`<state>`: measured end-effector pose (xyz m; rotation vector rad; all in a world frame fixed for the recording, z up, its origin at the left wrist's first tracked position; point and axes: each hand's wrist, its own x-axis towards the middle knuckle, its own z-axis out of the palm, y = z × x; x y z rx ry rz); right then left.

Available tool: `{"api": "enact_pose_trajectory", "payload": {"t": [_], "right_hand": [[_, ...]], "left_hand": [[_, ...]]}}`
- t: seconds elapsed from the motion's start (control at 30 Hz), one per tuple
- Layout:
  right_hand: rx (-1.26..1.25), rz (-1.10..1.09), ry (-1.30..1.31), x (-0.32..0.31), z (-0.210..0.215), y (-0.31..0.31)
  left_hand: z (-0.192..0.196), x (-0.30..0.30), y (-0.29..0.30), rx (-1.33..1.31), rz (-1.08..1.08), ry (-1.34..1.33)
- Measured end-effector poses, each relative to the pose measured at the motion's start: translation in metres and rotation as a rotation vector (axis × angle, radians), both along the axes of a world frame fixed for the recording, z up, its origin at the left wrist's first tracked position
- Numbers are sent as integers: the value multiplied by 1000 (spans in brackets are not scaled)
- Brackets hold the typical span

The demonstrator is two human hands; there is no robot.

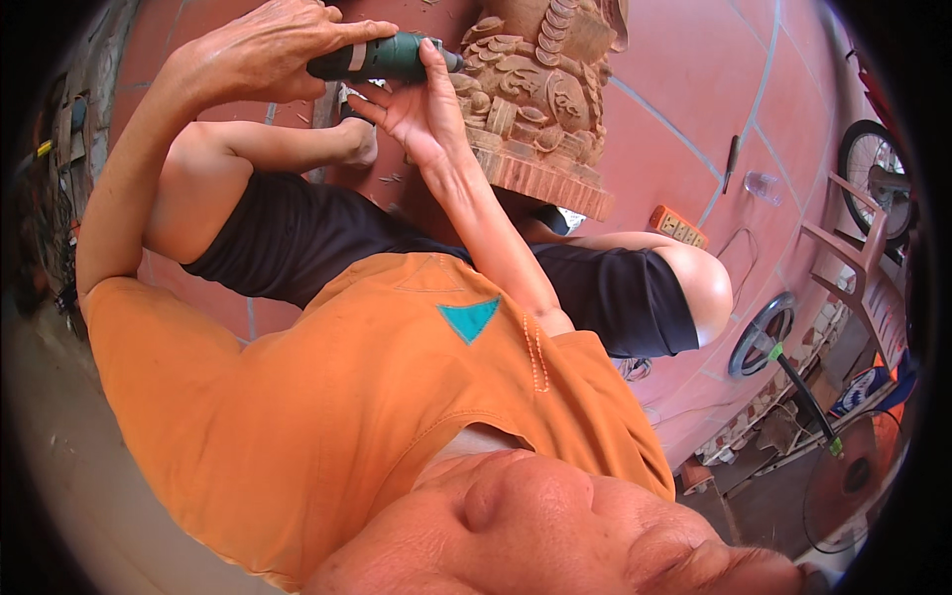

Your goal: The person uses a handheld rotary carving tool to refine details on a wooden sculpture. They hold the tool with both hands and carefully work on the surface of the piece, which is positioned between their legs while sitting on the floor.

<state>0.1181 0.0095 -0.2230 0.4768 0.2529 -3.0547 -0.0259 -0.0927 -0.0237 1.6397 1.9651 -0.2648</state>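
My left hand point(266, 52) wraps around the rear of a dark green die grinder point(397, 59), its index finger stretched along the body. At the front end my right hand point(424, 117) holds the tool, thumb over its nose, palm turned up and the other fingers partly spread below. The grinder's narrow tip points right and meets, or nearly meets, the edge of a brown wood carving point(543, 94). Deep relief covers the carving, with coin-like discs and rounded shapes above a plain base. Its top runs out of view.
Wood chips point(390, 179) lie on the red tiled floor. To the right are an orange power strip point(678, 226), a thin dark hand tool point(732, 165) and a clear plastic cup point(763, 187). Farther right stand a plastic chair point(861, 260), a wheel point(877, 184) and a fan point(831, 486).
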Motion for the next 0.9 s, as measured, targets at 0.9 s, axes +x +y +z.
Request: {"api": "enact_pose_trajectory", "payload": {"t": [0.9], "right_hand": [[74,27,1,-28,12,16]], "left_hand": [[-9,-38,33,-104,48,-197]]}}
